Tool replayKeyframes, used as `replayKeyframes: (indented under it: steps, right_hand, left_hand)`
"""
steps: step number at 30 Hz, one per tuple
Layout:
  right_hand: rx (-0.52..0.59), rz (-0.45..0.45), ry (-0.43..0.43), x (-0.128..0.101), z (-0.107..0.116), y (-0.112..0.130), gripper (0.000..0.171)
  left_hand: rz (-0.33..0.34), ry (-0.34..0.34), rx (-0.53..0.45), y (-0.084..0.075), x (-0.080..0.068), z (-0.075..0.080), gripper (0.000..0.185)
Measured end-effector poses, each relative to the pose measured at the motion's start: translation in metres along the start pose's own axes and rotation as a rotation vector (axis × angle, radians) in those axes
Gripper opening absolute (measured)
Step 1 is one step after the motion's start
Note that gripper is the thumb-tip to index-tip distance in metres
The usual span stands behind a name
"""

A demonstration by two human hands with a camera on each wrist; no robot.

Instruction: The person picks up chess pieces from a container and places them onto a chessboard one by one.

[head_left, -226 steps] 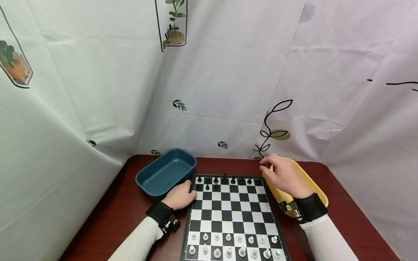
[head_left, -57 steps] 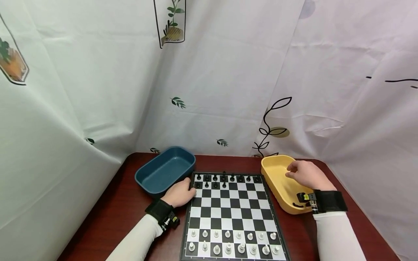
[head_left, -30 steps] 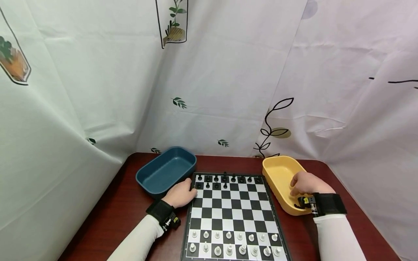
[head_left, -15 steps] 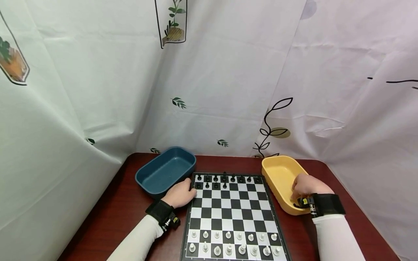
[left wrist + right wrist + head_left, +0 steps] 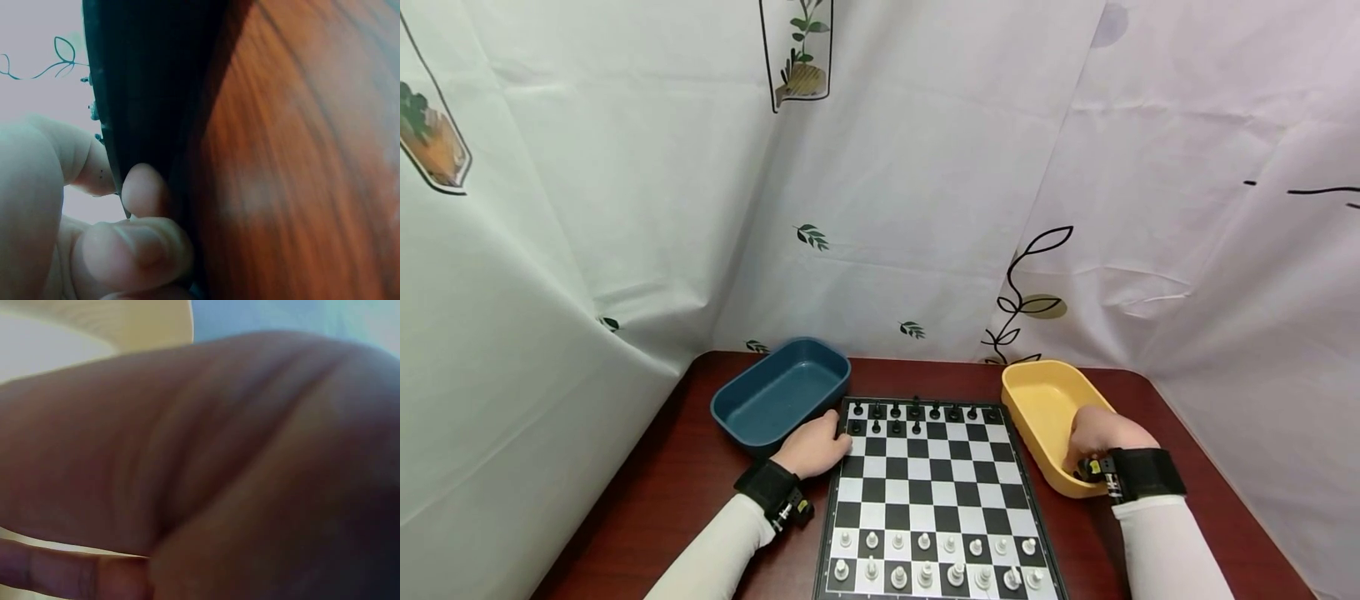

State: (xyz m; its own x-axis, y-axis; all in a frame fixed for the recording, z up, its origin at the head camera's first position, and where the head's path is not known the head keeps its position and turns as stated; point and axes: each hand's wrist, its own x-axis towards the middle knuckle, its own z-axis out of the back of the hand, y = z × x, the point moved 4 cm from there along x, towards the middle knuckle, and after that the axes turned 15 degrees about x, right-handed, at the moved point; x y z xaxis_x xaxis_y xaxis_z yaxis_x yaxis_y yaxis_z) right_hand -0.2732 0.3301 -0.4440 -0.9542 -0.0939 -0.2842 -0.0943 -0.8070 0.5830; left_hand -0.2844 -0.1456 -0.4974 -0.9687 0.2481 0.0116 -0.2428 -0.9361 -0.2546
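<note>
Yellow plastic tray (image 5: pixel 1037 392) on the right of the tabletop (image 5: pixel 647 500) is where the right hand (image 5: pixel 1101 433) is, dipped into its near end. The fingers are hidden behind the knuckles, and the wrist view is all skin, so I can't tell if that grip is closed on a piece or empty.

The left hand (image 5: pixel 812 446) sits at the chessboard's (image 5: pixel 936 492) far-left corner, fingers curled against the edge, thumb on top, steadying it right next to the blue tray (image 5: pixel 778 392).

Risk as I see it: the black pieces (image 5: pixel 895 419) are packed tight in the back rows, so a fat-fingered drop-in could topple neighbours. Dragging the wrist out could also tip the light yellow tray, or nudge the white pieces (image 5: pixel 936 560).
</note>
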Motion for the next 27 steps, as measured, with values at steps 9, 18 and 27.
replayKeyframes:
  steps: [9,18,27]
  right_hand:
    - [-0.027,-0.037,-0.01,-0.005,0.002,-0.002,0.027]
    - [-0.117,-0.104,-0.089,-0.015,0.009,-0.002,0.027]
    - [-0.091,-0.104,-0.035,-0.01,0.005,-0.007,0.025]
  left_hand:
    - [0.005,0.002,0.007,-0.001,0.0,0.0,0.04]
    - [0.003,0.005,0.005,-0.002,0.001,0.0,0.04]
    - [-0.001,-0.003,0.005,0.001,0.002,-0.002,0.039]
